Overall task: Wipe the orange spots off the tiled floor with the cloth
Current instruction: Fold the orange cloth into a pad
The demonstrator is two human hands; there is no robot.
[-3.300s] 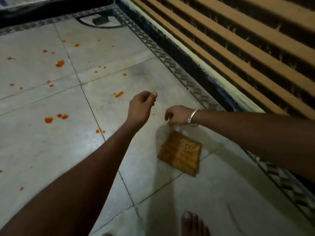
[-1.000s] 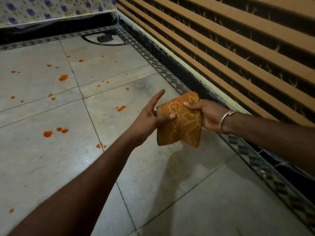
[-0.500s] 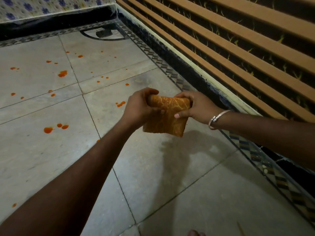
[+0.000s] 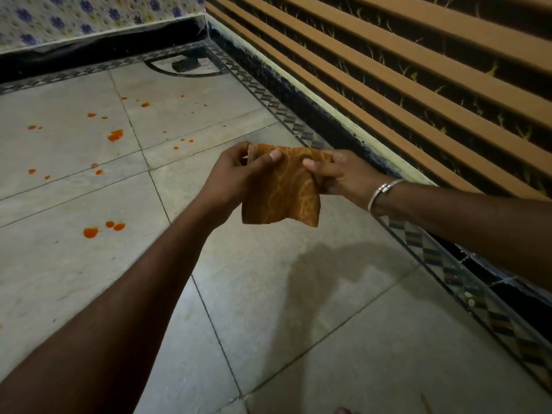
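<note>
Cloth [image 4: 282, 189], flat on the floor seconds ago, now hangs mid-frame pinched between left hand [image 4: 236, 177] and right hand [image 4: 337, 174], apparently being unfolded; orange spots [image 4: 103, 230] at left remain unwiped.

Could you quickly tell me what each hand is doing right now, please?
Left hand: closed on the top left edge of the orange cloth.
Right hand: closed on the cloth's top right edge.
</note>
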